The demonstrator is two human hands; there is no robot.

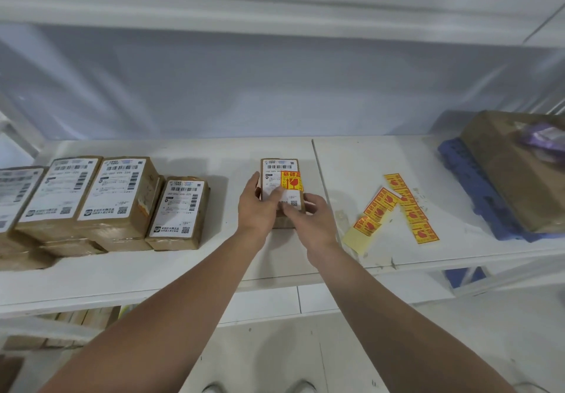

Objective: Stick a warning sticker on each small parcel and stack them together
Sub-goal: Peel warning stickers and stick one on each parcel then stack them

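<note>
The small parcel (279,167) lies flat on the white shelf (351,160), about midway along it, its white shipping label facing up. A yellow-and-red warning sticker (291,181) sits on the right half of that label. Both hands hold the parcel's near end. The left hand (258,206) grips its left side, with the thumb laid across the label and the fingers curled along the left edge. The right hand (315,218) grips its near right corner, thumb on top and fingers wrapped round the right side. The two hands touch each other over the near end of the label.

To the right of the parcel, and apart from it, strips of warning stickers (397,206) lie loose on the shelf, crossing one another, with bare yellow backing at the near end. Further right stands a blue crate (477,184) carrying a large cardboard box (513,172), on which lies something in purple wrapping (547,137).

To the left of the parcel, with a gap between, a row of labelled parcels (119,190) runs to the frame edge. The nearest of them, another small one (179,212), touches its larger neighbour, and the ones further left rest on more boxes. None of their labels shows a warning sticker.

Below the shelf, left of the parcel, are more brown boxes (76,319).
</note>
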